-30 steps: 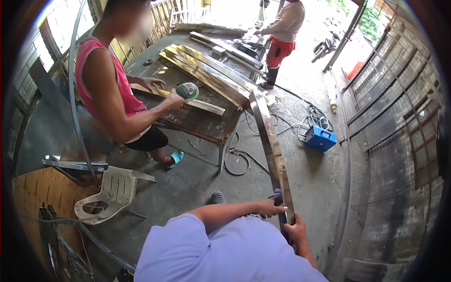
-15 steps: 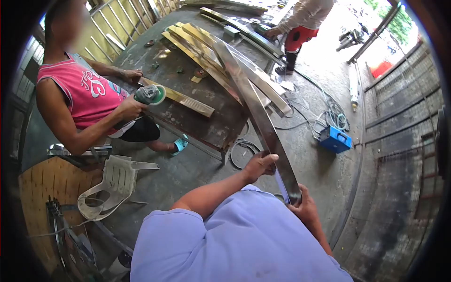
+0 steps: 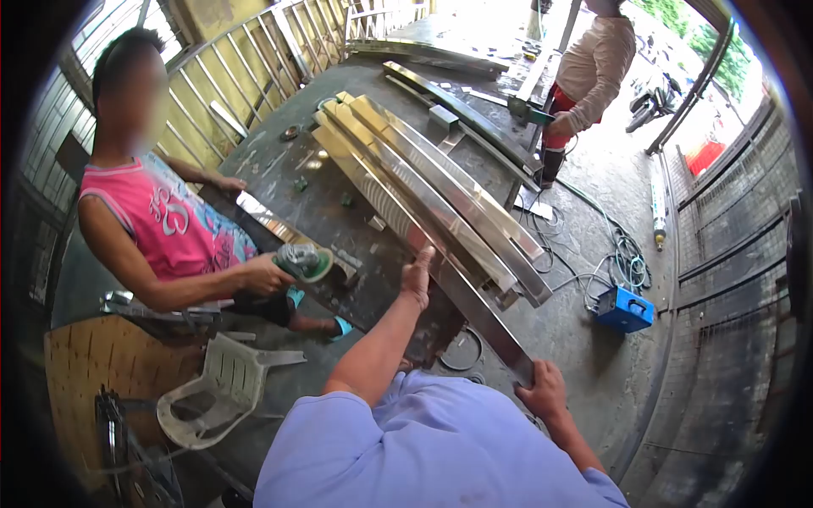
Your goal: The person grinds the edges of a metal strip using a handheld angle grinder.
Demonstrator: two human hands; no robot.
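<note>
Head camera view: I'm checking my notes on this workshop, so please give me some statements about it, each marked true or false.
1. The wearer's right hand holds the near end of a metal bar. True.
2. The wearer's left hand is empty, well away from any metal. False: the left hand is on the same bar, farther along it.
3. The person in the pink top holds a power tool. True.
4. The blue box stands on the table. False: the blue box is on the floor.
5. Several long metal pieces lie side by side on the table. True.
</note>
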